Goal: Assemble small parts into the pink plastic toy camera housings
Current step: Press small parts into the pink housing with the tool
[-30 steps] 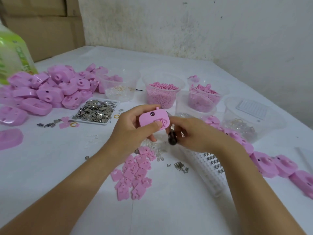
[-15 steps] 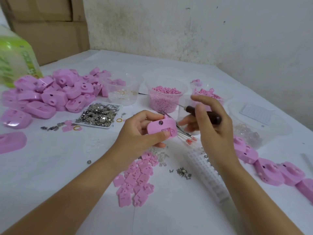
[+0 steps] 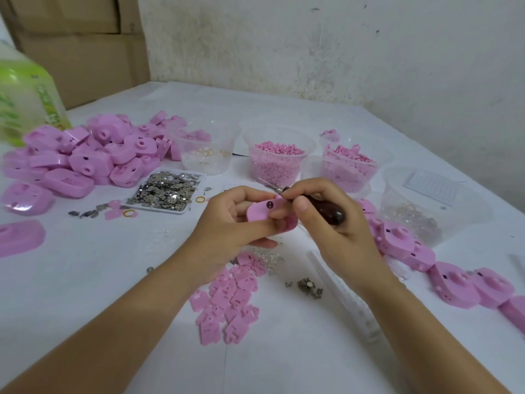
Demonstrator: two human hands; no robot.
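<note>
Head view: left hand [image 3: 227,228] pinches one pink plastic camera housing [image 3: 262,216]; right hand [image 3: 335,223] grips a dark-handled metal tool [image 3: 326,209]. Piled pink housings [image 3: 85,157] likely await assembly.

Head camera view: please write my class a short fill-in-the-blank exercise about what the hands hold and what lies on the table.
1. The left hand grips a pink housing coloured ____.
2. The right hand holds a tool with a dark ____ handle.
3. The flat tray of tiny metal parts lies to the ____ of both hands.
4. The tub behind the hands is filled with small ____ pieces.

Missing words: pink; brown; left; pink
</note>
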